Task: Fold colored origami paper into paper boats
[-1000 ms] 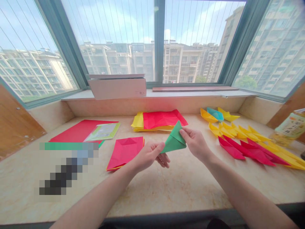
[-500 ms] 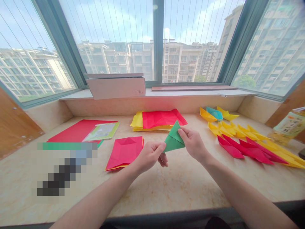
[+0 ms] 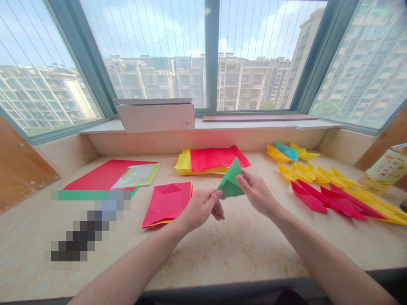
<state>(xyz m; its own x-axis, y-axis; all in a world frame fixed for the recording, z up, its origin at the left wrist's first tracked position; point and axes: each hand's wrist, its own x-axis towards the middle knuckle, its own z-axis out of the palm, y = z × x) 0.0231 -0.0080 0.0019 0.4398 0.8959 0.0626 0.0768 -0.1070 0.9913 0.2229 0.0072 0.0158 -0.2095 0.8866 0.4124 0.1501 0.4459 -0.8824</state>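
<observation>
A folded green paper [image 3: 231, 180], roughly triangular with its tip pointing up, is held above the counter between both hands. My left hand [image 3: 203, 205] pinches its lower left corner between thumb and fingers. On the right edge, my right hand [image 3: 254, 188] grips it, the thumb on the front face and the fingers behind. A crease line runs across the front layer. Left of my left hand lies a stack of creased red and yellow paper [image 3: 168, 202]; beyond the green paper is another red sheet [image 3: 219, 158] over yellow ones [image 3: 182, 163].
Folded yellow paper boats [image 3: 305, 173], red boats [image 3: 337, 203] and a teal boat [image 3: 287, 151] stand at the right, near a bottle [image 3: 386, 167]. Red sheets [image 3: 95, 174] and a clear packet [image 3: 136, 174] lie left. A white box [image 3: 155, 116] rests on the sill. The counter's front edge is close.
The green paper has tilted slightly and spread a little at its lower edge. My right fingers have shifted along its right side. Both hands still hold it.
</observation>
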